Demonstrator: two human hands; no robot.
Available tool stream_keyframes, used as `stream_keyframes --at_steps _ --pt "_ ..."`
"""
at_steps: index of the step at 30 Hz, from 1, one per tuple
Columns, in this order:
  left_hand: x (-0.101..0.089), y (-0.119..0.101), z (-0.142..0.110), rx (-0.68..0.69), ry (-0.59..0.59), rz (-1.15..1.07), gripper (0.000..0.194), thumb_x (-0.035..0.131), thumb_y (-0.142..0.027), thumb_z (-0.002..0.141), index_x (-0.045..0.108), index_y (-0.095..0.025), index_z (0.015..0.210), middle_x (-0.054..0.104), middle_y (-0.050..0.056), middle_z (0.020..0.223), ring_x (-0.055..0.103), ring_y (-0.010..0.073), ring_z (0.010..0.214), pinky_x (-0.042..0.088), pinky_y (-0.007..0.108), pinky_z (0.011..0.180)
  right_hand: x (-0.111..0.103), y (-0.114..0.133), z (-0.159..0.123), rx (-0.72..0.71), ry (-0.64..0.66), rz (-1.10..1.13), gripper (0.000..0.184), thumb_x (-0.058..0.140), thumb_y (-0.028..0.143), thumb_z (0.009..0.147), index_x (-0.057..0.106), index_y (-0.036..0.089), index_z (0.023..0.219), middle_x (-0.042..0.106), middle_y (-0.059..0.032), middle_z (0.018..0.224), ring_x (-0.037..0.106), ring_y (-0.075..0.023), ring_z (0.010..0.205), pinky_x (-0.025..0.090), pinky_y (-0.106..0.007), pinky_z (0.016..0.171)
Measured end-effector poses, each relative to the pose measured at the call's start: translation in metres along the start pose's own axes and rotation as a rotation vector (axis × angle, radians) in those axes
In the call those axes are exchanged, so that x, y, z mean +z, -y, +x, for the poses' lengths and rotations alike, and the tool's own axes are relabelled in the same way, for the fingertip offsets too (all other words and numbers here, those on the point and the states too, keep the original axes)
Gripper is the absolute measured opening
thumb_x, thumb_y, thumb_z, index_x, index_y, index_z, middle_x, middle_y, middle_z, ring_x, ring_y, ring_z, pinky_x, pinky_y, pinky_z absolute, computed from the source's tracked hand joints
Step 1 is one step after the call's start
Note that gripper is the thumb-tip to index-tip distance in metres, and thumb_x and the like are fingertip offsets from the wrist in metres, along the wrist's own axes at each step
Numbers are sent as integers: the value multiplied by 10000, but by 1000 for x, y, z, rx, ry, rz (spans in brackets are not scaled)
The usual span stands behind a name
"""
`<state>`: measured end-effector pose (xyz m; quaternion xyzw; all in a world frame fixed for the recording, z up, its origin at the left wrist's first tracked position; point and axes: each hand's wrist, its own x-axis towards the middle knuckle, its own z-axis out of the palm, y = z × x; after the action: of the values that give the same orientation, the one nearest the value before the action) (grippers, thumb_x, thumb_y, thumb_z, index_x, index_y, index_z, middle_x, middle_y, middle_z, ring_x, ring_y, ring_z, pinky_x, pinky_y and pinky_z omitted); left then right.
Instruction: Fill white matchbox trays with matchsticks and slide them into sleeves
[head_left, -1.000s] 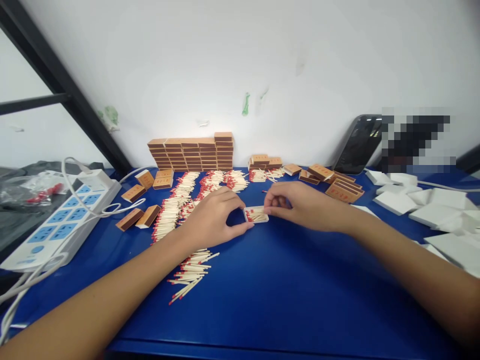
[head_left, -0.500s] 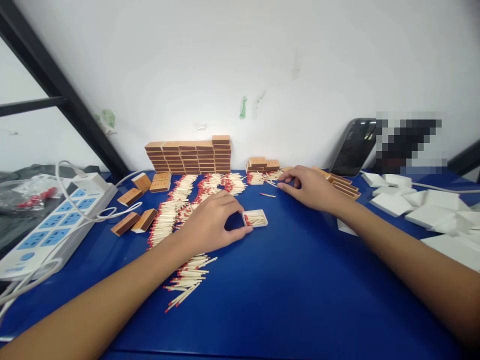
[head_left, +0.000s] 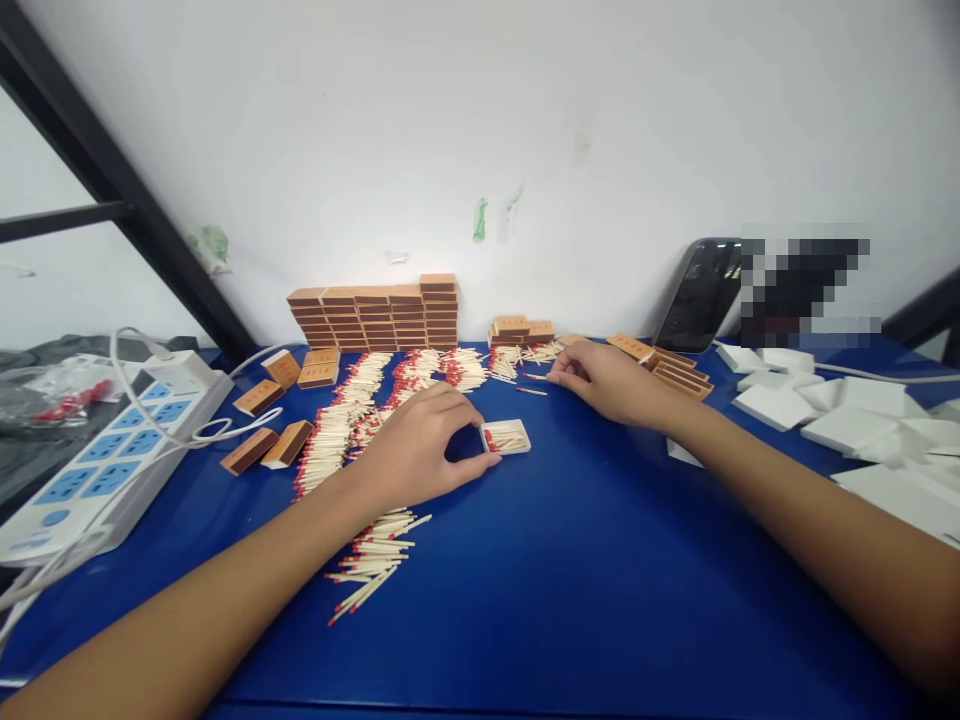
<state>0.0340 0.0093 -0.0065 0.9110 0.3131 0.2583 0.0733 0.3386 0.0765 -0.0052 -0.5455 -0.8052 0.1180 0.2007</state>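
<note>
A small white matchbox tray (head_left: 507, 437) with a few red-tipped matches in it lies on the blue table (head_left: 570, 580). My left hand (head_left: 420, 440) curls around its left end, thumb and fingers pinching it. My right hand (head_left: 607, 380) rests farther back, fingers bent and pressed onto loose matches (head_left: 525, 352) near the wall. One single match (head_left: 531, 390) lies between the hand and the tray. Long rows of matches (head_left: 352, 410) spread left of my left hand, and another pile (head_left: 375, 560) lies under my left forearm.
Stacked brown matchboxes (head_left: 375, 315) line the wall, with more boxes (head_left: 270, 445) scattered left and a pile (head_left: 667, 365) at right. White empty trays (head_left: 825, 420) lie far right, a power strip (head_left: 112, 450) with cables far left, a dark phone (head_left: 697, 295) leans on the wall.
My right hand left the tray and moved back and right to the loose matches by the wall. My left hand stayed on the tray.
</note>
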Motion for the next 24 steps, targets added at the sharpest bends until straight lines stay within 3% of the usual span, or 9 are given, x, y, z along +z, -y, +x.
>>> stream_keyframes --at_steps 5,8,12,24 --pt "-1 1 0 -7 -2 28 236 782 -426 992 723 -199 1017 761 71 1030 675 270 1030 541 444 937 -16 22 -15 -85 127 54 277 599 479 981 698 236 893 731 -69 862 633 -236 766 461 -360 690" --pt "0 1 0 -8 0 31 239 796 -417 982 717 -195 1018 760 69 1024 675 274 1042 538 436 939 -12 45 -27 -121 227 90 285 574 492 1014 699 249 931 733 -58 871 631 -228 764 451 -355 673" --pt "0 -2 0 13 2 32 249 790 -416 988 710 -182 1021 756 75 1040 671 271 1041 535 435 946 0 69 -37 -174 233 78 213 571 407 1031 659 245 924 721 -57 897 618 -221 783 431 -357 700" --pt "1 -2 -2 7 -15 14 260 802 -421 976 704 -192 1051 762 81 1057 679 280 1045 558 447 928 3 69 -34 -227 267 200 226 587 388 1008 676 241 862 693 -37 818 573 -192 714 432 -337 666"
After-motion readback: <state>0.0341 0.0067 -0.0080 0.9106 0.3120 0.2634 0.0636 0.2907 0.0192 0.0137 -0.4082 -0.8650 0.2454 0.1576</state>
